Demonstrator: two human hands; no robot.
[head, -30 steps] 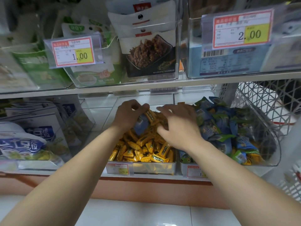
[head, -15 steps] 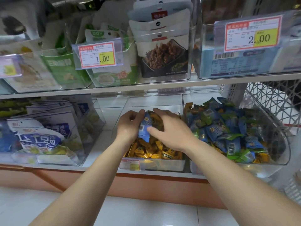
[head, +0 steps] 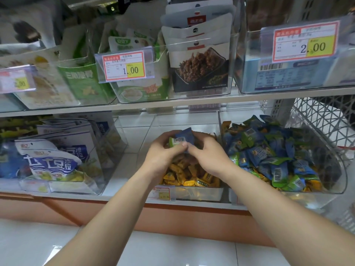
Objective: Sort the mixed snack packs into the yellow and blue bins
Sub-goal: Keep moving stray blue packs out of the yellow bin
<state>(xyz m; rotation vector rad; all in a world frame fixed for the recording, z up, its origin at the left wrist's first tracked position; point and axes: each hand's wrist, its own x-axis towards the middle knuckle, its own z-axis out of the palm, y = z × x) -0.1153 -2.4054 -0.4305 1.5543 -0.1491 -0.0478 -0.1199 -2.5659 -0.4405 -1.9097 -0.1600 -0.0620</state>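
Two clear bins sit side by side on the lower shelf. The middle bin [head: 201, 194] is full of yellow snack packs [head: 189, 176]. The right bin [head: 342, 169] holds a heap of blue and green packs [head: 269, 150], with a few yellow ones at its bottom. Above the yellow bin, my left hand [head: 163, 152] and my right hand [head: 206, 153] meet. Together they hold a blue snack pack [head: 183, 138] with a green end and a barcode. My left thumb presses on its front, and my right fingers pinch its right side.
A clear bin of white and blue pouches [head: 51, 160] stands at the left of the lower shelf. The upper shelf [head: 172, 105] carries bins with price tags [head: 124, 66]. A white lattice basket [head: 324, 120] stands at the far right. Tiled floor lies below.
My hands rose out of the yellow packs with the blue pack and came together on it above the bin. The camera moved closer and shifted left.
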